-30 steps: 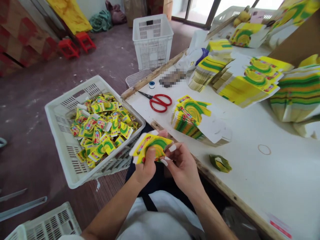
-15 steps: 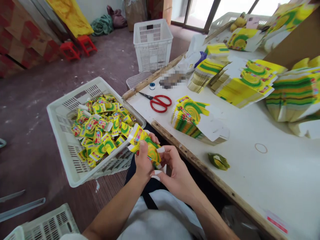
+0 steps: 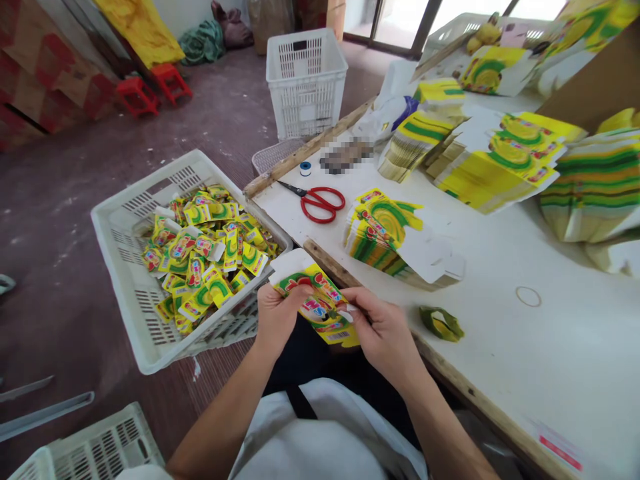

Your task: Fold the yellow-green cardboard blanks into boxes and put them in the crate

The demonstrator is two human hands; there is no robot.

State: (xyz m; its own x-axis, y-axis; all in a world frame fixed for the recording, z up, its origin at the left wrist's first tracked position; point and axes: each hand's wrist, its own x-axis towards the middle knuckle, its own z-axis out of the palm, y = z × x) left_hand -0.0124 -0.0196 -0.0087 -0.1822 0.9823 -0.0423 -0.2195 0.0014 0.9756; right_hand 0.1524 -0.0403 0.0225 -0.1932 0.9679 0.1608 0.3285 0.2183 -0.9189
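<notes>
In front of my lap I hold a small yellow-and-green printed carton between both hands, its white flap up at the far left end. My left hand grips the left side, thumb pressed on the printed face. On the right edge, my right hand pinches the carton, with white coverings on its fingertips. The fingers behind the carton are hidden. To the left stands a white plastic crate with many similar small cartons piled in it. A stack of flat cartons lies on the table just beyond my right hand.
On the white table lie red-handled scissors, a small blue-and-white spool, a green leafy wrapper and a rubber band. More carton stacks stand farther back. An upright white crate and red stools are on the floor.
The carton has turned to show another printed face and its barcode. My left hand has shifted slightly left, and my right hand has moved right to the carton's right edge.
</notes>
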